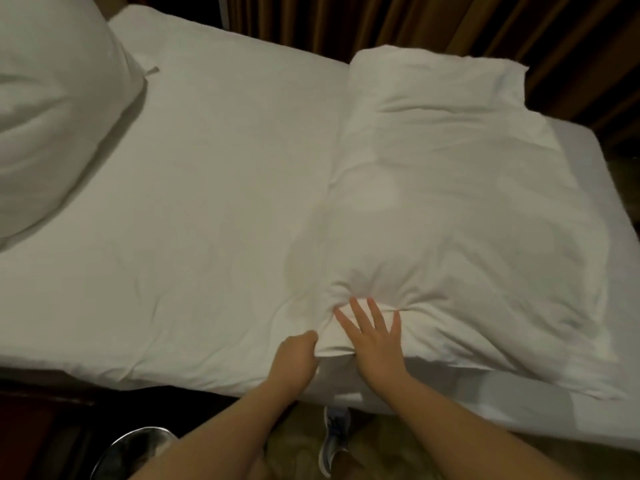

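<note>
Two bare forearms reach in from the bottom edge toward the near side of a bed (207, 174), where a person works a white duvet (450, 202) with both hands. The duvet lies folded and puffy on the right half of the bed, running from the far edge by the curtain to the near edge, with one corner jutting up at the back.

The right hand (375, 344) lies palm down on the duvet's near edge, its fingers (360, 313) straight and spread, pressing a dent from which creases fan out. The left hand (298, 355), just beside it, is curled into a fist round a fold of the same edge, thumb side against the cloth.

A white fitted sheet (194, 258), lightly wrinkled, covers the bare left half of the mattress. A plump white pillow (52, 116) sits at the upper left, well apart from the duvet. Brown pleated curtains (415, 22) hang behind the bed.

Below the mattress edge, a grey-blue shoe (334, 441) stands between the forearms, and a shiny round metal bin (135, 452) shows in the dark at lower left.
</note>
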`<state>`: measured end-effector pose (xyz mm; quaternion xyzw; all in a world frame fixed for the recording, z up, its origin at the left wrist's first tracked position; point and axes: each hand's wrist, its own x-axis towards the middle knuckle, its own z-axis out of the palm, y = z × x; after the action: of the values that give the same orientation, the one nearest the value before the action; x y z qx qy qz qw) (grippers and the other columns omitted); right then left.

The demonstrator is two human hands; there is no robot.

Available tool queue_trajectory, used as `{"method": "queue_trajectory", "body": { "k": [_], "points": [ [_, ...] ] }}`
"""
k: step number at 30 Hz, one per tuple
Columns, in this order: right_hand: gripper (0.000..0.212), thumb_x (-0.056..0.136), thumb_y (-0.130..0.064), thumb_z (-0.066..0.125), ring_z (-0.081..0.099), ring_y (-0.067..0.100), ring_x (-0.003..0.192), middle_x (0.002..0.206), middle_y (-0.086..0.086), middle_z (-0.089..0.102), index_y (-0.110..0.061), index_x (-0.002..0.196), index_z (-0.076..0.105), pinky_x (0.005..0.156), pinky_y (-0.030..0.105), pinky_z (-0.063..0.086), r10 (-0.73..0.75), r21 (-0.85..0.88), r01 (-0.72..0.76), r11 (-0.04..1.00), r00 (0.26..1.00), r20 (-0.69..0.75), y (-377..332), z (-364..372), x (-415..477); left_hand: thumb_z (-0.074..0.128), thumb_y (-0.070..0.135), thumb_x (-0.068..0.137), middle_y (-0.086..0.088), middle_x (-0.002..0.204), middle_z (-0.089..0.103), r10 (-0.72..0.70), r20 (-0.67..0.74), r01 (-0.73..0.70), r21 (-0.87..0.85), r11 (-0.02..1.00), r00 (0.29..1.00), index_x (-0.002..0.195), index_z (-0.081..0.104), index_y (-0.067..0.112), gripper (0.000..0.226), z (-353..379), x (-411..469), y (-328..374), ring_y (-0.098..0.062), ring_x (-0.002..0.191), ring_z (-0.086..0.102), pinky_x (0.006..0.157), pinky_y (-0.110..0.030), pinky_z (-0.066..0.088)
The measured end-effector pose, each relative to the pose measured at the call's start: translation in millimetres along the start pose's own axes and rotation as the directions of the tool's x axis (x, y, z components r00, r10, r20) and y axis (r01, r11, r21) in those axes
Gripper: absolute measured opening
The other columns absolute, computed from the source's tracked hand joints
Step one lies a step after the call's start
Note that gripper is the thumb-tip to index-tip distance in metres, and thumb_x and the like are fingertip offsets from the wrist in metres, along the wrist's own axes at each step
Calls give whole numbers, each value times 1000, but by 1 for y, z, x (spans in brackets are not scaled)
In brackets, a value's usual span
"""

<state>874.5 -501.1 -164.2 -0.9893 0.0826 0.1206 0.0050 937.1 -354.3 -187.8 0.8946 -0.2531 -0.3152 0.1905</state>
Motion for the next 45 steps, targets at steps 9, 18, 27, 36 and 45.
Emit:
{"method": "queue_trajectory", "body": {
  "k": [9,18,27,36,45],
  "points": [
    [53,48,-13,78,70,18,97,102,-11,73,-48,87,73,85,53,49,20,0,-20,1000,992,126,-13,-16,1,41,13,92,-11,104,63,53,147,-51,-18,999,988,95,48,15,8,-57,5,-12,-24,87,55,68,-27,36],
    [41,93,-22,35,41,15,130,129,-3,59,-28,126,60,115,35,-12,236,235,-208,949,967,-94,20,-111,35,47,12,90,-9,117,62,257,-201,-263,-5,965,945,116,62,11,30,-134,65,97,-22,102,58,83,-28,43],
    [50,104,-35,27,5,19,148,161,-3,10,-32,152,14,118,47,-2,441,238,-414,879,895,-70,154,-147,69,33,34,101,-5,158,20,351,-272,-282,261,923,896,148,31,25,47,-136,122,200,-22,143,25,115,-36,24],
    [55,89,-41,27,50,19,128,139,-2,54,-25,131,59,107,41,36,386,227,-351,909,913,-134,357,-61,51,14,53,98,-5,160,-1,279,-171,-173,463,869,945,151,5,35,56,-1,213,359,-25,147,-3,114,-53,5],
    [51,101,-45,16,40,22,133,140,-2,50,-27,138,45,113,48,14,568,376,-679,631,734,373,492,85,-20,13,46,92,-6,160,7,423,98,-361,712,602,901,152,16,24,64,153,275,452,-22,147,6,113,-49,1]
  ]
}}
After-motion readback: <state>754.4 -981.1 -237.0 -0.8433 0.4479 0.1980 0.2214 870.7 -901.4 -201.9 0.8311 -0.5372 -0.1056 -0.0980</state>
